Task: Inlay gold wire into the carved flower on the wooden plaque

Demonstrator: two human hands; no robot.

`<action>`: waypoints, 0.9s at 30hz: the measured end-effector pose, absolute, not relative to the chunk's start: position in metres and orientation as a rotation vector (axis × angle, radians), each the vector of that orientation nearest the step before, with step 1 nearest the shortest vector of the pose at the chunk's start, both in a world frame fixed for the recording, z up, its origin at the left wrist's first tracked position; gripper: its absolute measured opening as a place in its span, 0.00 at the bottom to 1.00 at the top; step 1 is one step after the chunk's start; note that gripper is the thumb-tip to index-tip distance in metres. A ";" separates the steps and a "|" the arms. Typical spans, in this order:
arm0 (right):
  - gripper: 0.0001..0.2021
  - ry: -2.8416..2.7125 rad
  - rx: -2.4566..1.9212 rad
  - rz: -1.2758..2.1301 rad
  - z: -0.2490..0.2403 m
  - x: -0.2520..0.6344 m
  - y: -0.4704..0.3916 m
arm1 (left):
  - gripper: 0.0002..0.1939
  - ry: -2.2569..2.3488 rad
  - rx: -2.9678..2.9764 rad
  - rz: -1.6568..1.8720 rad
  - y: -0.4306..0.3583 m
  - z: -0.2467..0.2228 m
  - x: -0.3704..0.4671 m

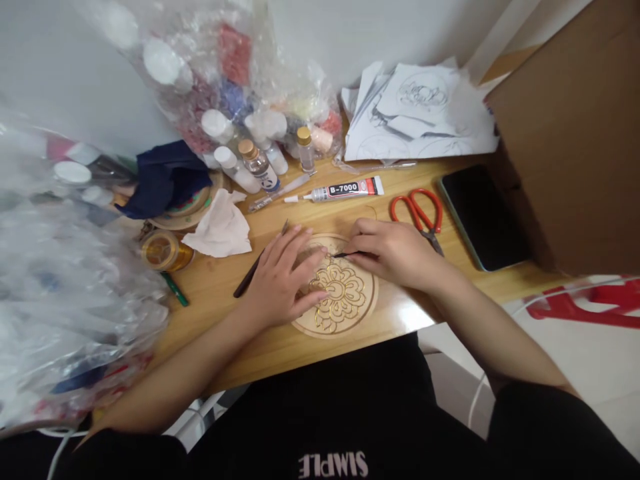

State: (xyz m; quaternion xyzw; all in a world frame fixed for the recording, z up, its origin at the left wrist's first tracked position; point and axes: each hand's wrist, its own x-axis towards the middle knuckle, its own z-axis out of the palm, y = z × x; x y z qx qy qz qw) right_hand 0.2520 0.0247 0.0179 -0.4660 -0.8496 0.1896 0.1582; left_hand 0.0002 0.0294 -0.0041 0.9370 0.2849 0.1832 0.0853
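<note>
The disc (371, 283) lies on the table (270, 360) in front of the body, under the left hand (280, 277) and just left of the right hand (393, 253). The left hand is spread, its fingers over the upper-left part; the right pinches a dark tool (346, 254) that points at the top of the gold flower (340, 290). The hands are apart; whether the tip grips any wire is too small to tell.

The disc looks light and stiff, smooth enough to slide, so its bare rim should be the safest hold. The raised gold lines seem thin and easily bent; fingers would best stay off them.

A dark stick (247, 277) lies beside the left hand, a spool (167, 251) and tissue (220, 227) farther left. Scissors (418, 212) lie just beyond the right hand, the phone (485, 217) to their right. Past both hands lie the glue (345, 190), then bottles (260, 167) and papers (420, 120).
</note>
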 end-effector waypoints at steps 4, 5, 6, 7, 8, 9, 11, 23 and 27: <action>0.06 -2.428 -1.354 0.571 0.020 0.251 0.025 | 0.28 0.823 2.819 0.602 0.030 -0.004 0.000; 0.06 -2.420 -1.353 0.578 0.020 0.251 0.025 | 0.27 0.817 2.819 0.594 0.030 -0.005 0.000; 0.06 -2.413 -1.350 0.585 0.021 0.251 0.025 | 0.26 0.815 2.816 0.582 0.030 -0.005 0.000; 0.06 -2.405 -1.347 0.589 0.021 0.251 0.024 | 0.26 0.814 2.813 0.571 0.030 -0.006 0.000; 0.06 -2.400 -1.346 0.591 0.021 0.251 0.024 | 0.26 0.813 2.810 0.559 0.030 -0.006 0.000; 0.06 -2.396 -1.347 0.592 0.021 0.250 0.024 | 0.26 0.813 2.807 0.553 0.030 -0.007 0.000; 0.07 -2.396 -1.350 0.590 0.022 0.250 0.024 | 0.25 0.818 2.808 0.554 0.030 -0.007 0.000; 0.06 -2.406 -1.341 0.628 0.025 0.249 0.024 | 0.15 1.013 2.559 0.678 0.041 0.017 -0.004; 0.06 -2.364 -1.305 0.620 0.024 0.252 0.024 | 0.08 1.047 2.535 0.733 0.041 0.030 -0.007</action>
